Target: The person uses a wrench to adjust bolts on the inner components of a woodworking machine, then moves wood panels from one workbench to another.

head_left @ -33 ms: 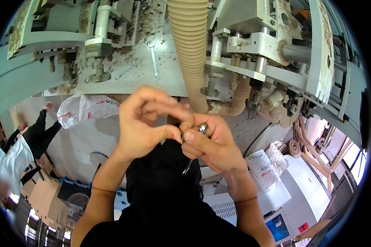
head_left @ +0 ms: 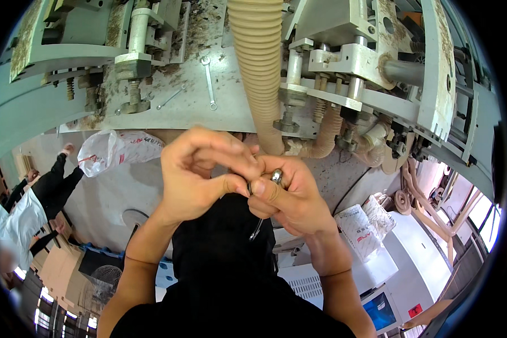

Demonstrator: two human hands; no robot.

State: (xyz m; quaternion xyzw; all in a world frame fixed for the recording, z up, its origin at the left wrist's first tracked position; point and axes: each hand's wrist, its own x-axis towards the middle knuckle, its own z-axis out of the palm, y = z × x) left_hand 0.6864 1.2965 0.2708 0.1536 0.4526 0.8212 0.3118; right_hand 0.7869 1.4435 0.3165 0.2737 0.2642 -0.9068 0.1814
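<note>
My left hand (head_left: 200, 174) and my right hand (head_left: 290, 194) meet in front of my body, below the machine's front edge. Thumb and fingertips of the left are closed at a small dark piece (head_left: 249, 188), mostly hidden, whose kind I cannot make out. The right is closed round a slim shiny metal tool (head_left: 257, 230); its rounded end shows above the thumb and its thin end sticks out below the fingers. My right thumb also presses by the small piece. On the machine bed (head_left: 180, 115) beyond lie a combination wrench (head_left: 209, 84) and a smaller wrench (head_left: 171, 97).
A ribbed beige hose (head_left: 256, 62) hangs down between two metal machine units (head_left: 132, 67) with shafts and clamps. Wood chips litter the bed. A white plastic sack (head_left: 118, 151) lies at left, near another person (head_left: 25, 211). White packages (head_left: 357, 231) rest on a cabinet at right.
The fingers of my left hand have come down slightly toward the right hand. My right hand and the metal tool stay nearly in place.
</note>
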